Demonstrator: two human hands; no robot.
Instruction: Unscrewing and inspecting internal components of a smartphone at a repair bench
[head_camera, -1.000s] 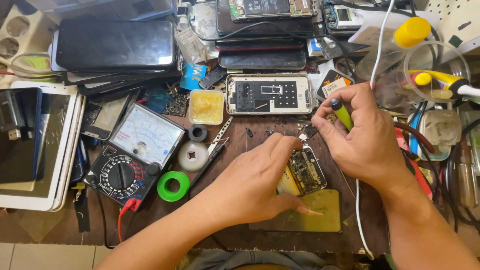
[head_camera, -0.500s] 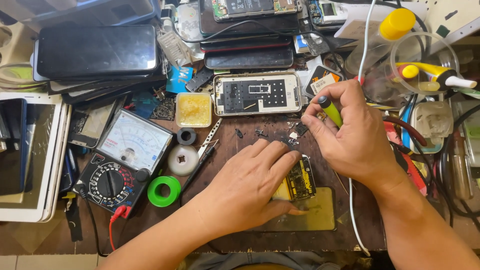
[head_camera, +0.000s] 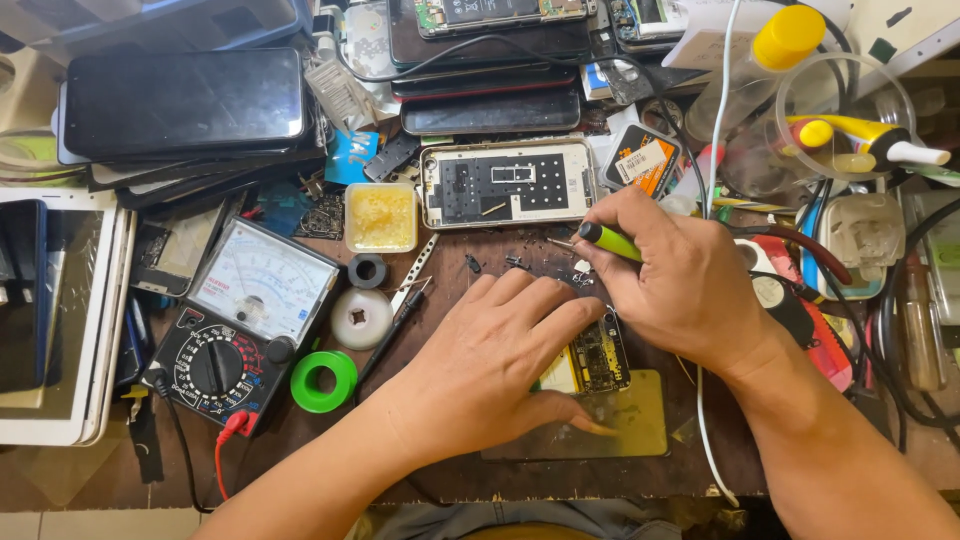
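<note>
The left hand (head_camera: 495, 365) lay flat, palm down, on the dark wooden counter (head_camera: 480, 275), its fingers spread narrowly and pressing on a small circuit board (head_camera: 598, 358). Only the right part of the board showed past the fingers, a strip of dark and brass-coloured parts with a yellow patch at its lower left edge. The board sat on the upper part of a yellowish mat (head_camera: 625, 425), and the left thumb reached along that mat just below it.

The right hand (head_camera: 680, 280) was just beside the board, above and to its right, closed around a green-handled tool (head_camera: 608, 240). The tool's handle stuck out to the left between thumb and forefinger, and its thin metal tip pointed toward the counter above the board; whether the tip touched anything could not be told. The knuckles of the two hands were near each other, almost touching over the board's upper end.

Just above the tool lay an opened phone frame (head_camera: 507, 183), face up. To its left stood a small square tub of yellow paste (head_camera: 380, 217). Further left an analogue multimeter (head_camera: 245, 320) rested at a tilt, with a green roll of tape (head_camera: 323, 381) and a white roll (head_camera: 362, 318) near its lower right corner. A pair of tweezers (head_camera: 412, 275) lay between the rolls and the left hand. A white cable (head_camera: 712, 200) ran down behind the right hand.
</note>
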